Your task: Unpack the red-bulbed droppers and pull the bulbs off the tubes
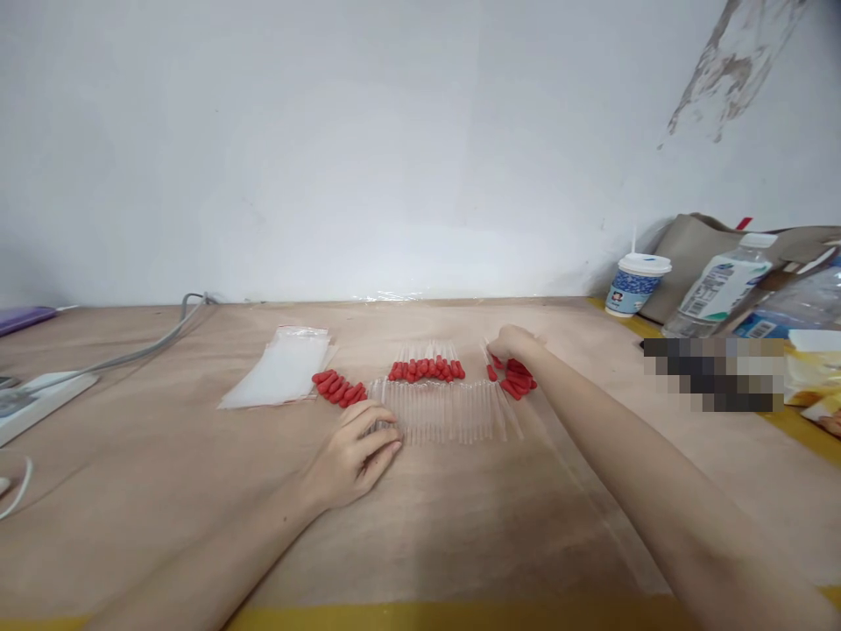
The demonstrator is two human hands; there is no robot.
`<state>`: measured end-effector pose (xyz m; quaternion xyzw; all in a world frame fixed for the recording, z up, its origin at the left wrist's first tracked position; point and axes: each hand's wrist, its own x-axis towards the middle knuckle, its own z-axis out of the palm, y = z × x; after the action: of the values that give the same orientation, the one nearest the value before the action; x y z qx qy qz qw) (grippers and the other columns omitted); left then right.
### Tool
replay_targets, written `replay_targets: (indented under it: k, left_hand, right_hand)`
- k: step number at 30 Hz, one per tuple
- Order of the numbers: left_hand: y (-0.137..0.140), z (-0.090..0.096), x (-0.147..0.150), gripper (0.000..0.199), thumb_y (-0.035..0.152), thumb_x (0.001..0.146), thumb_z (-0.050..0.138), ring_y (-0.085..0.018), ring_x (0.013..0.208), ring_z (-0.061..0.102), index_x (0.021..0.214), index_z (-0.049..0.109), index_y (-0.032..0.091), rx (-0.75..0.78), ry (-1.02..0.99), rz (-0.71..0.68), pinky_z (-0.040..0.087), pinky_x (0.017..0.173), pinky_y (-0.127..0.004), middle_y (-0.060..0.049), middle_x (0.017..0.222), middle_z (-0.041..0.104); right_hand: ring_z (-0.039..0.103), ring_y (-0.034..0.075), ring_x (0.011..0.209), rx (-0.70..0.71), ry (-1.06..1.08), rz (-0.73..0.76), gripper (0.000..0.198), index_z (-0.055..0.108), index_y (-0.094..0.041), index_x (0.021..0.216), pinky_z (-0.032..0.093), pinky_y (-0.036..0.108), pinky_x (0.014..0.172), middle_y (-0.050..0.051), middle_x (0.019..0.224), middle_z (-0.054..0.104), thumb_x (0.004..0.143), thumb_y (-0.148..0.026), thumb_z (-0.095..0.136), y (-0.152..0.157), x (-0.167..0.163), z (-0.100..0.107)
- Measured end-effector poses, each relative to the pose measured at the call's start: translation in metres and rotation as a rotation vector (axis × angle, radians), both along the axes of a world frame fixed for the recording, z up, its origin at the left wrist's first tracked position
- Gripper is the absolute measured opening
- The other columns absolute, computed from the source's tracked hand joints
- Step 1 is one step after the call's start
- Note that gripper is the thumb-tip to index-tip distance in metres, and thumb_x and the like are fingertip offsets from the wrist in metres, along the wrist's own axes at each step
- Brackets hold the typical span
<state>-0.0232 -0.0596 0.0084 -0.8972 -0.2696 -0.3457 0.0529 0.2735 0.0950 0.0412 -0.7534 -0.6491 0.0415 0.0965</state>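
Observation:
A row of clear thin tubes (453,412) lies side by side on the brown tabletop. Behind it, red rubber bulbs (427,369) sit in a line, with more clear tubes extending toward the wall. My left hand (358,451) rests at the row's left end, fingers bent and thumb apart from them, touching the tubes. Close to its fingertips lies a slanted group of red bulbs (338,388). At the right, my right hand (516,343) reaches down with closed fingers over another cluster of red bulbs (519,379). Its fingertips are partly hidden, so what they pinch is unclear.
White plastic bags (279,368) lie left of the tubes. A power strip (45,403) with a grey cable (131,355) is at far left. On the right stand a paper cup (634,285), a plastic bottle (726,285) and a grey bag (683,254). A wall (394,175) rises behind.

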Motion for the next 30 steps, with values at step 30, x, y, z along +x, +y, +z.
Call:
replay_targets:
  k: [30]
  left_hand:
    - [-0.001, -0.003, 0.039, 0.014, 0.009, 0.08, 0.053, -0.018, 0.097, 0.06, 0.094, 0.058, 0.011, 0.206, 0.068, -0.215, 0.049, 0.09, -0.033, -0.008, 0.095, 0.067]
  right_hand:
    - [0.05, 0.013, 0.065, 0.826, 0.034, 1.1, 0.012, 0.061, -0.014, 0.089, 0.039, 0.027, 0.057, 0.003, 0.071, 0.06, 0.083, -0.02, 0.052, -0.167, -0.036, -0.04]
